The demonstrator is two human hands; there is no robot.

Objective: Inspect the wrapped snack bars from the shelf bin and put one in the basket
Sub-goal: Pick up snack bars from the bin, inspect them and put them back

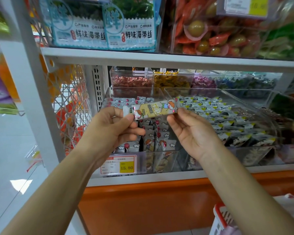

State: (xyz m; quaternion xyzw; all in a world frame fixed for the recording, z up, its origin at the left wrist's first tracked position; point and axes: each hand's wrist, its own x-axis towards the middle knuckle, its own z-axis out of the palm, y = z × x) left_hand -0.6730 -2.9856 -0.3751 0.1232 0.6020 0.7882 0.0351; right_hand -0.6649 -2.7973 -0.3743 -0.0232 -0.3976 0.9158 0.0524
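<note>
While L hand [115, 126] pinches bar [155, 109] — R hand [192, 131] holds end.

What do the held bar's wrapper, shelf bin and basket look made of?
Wrapper: probably glossy printed plastic film; it glints, flat sealed end. Shelf bin: clear rigid plastic; contents show through. Basket: seemingly moulded plastic, red rim, slotted white wall.

Snack bar [155, 109] wrapper glossy plastic; bin [159, 160] clear plastic; shelf [159, 58] smooth painted metal.
</note>
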